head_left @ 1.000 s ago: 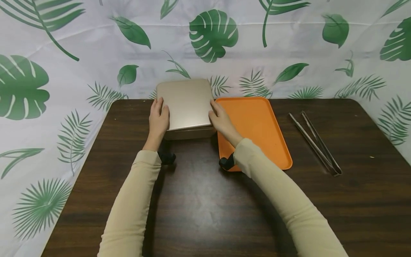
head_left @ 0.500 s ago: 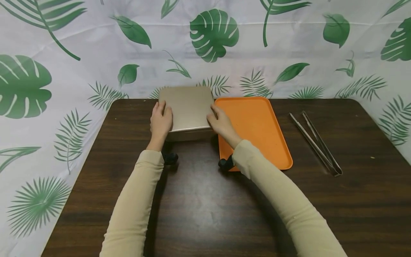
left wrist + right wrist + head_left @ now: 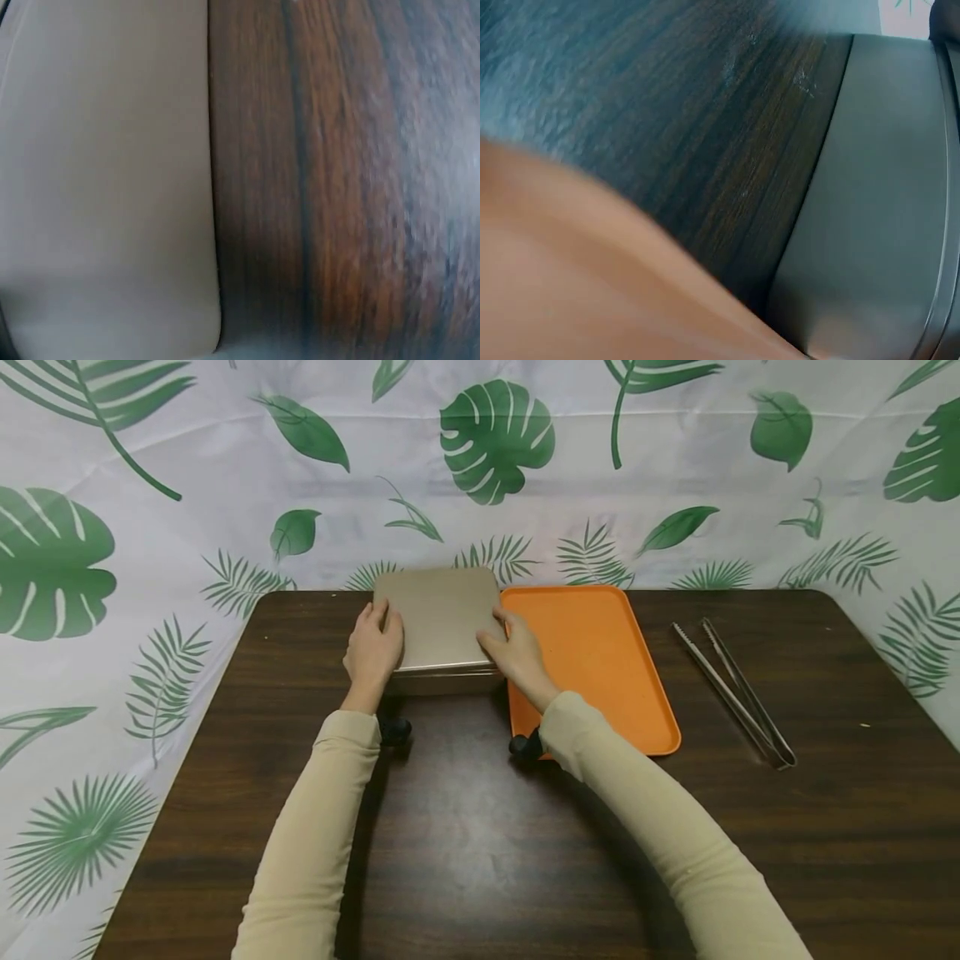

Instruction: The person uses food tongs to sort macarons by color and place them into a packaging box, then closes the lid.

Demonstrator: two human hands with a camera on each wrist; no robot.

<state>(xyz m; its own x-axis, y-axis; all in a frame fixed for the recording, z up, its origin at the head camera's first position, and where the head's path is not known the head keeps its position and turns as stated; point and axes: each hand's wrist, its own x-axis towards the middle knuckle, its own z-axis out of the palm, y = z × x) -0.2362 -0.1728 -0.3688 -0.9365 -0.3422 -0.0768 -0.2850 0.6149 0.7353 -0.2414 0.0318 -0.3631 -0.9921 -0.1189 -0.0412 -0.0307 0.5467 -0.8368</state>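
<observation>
A beige-gold square tin (image 3: 450,685) stands near the table's back edge, with its matching flat lid (image 3: 438,618) on top. A thin dark line shows between lid and tin along the front. My left hand (image 3: 373,643) holds the lid's left side, and my right hand (image 3: 519,652) holds its right side with the thumb over the top. Some fingertips are hidden behind the lid's edges. In the left wrist view the tin's plain wall (image 3: 112,172) fills the left part. The tin's wall (image 3: 862,180) and the lid's rim line also show in the right wrist view.
An orange tray (image 3: 600,668) lies just right of the tin, partly under my right forearm. Further right, metal tongs (image 3: 738,697) lie spread on the dark wooden table (image 3: 465,843). A leaf-printed white cloth (image 3: 360,460) hangs behind the table.
The lid has come down onto the tin, its raised back edge dropping and its tilt levelling out. Both hands have moved with it, still holding its sides. Tray and tongs have stayed put.
</observation>
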